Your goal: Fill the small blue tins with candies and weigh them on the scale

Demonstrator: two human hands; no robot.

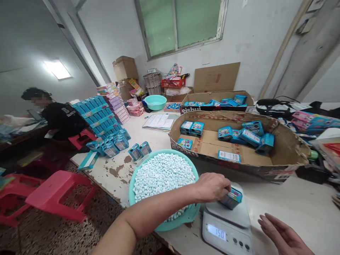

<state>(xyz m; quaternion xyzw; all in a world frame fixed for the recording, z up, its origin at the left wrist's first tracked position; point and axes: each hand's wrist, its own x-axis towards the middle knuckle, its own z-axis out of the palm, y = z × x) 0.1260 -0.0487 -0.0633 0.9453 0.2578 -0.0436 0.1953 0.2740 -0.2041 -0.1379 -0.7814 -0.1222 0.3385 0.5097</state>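
My left hand (214, 187) reaches across the bowl to a small blue box (233, 198) on a white digital scale (214, 212). Its fingers are curled together at the box's upper left edge. The fingertips are partly hidden, and what they hold cannot be made out. The scale's display appears to read 150. To the right of the scale, my right hand (283, 233) holds nothing, its fingers stretched out. Under my left forearm stands a turquoise bowl (130, 187) heaped with pale blue and white candy-like pieces (164, 173).
Behind the scale, a cardboard tray (207, 141) holds several blue boxes; another tray (217, 97) stands beyond it. Blue boxes (113, 143) are stacked at the left table edge. Farther back are papers (159, 121) and a turquoise basin (155, 102). A person (60, 117) and red stools (58, 191) are left.
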